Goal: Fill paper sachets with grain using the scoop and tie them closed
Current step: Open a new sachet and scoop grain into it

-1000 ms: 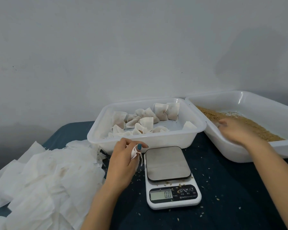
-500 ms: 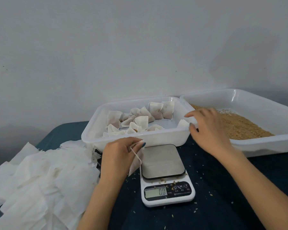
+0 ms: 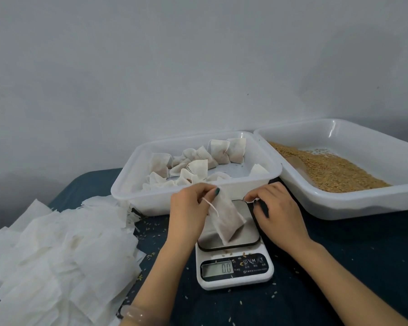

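Over the scale (image 3: pixel 233 271), left hand (image 3: pixel 189 209) is pinching the sachet (image 3: pixel 226 220) by its top edge w/ thumb & curled fingers. Bag is hanging tilted, drawstring (image 3: pixel 211 205) looping loose by the thumb, lower corner at or just above the platform. Display (image 3: pixel 218 268) is reading 0.0, so prob. not resting.

Just beside it, right hand (image 3: pixel 278 214) is hovering, fingertips curled together at the scale's far corner. Can't tell if they're pinching string or nothing.

Risks: one-sided hold is letting the mouth sag, so grain (image 3: pixel 335 175) could be spilling past it at filling. Thin paper could tear if the string gets yanked.

Hard to make out: the scoop, poss. the pale shape by the grain tray's (image 3: pixel 363 203) left wall, not sure. Also whether the bag is holding any grain. Pile of empty sachets (image 3: pixel 57 250) is running off frame left.
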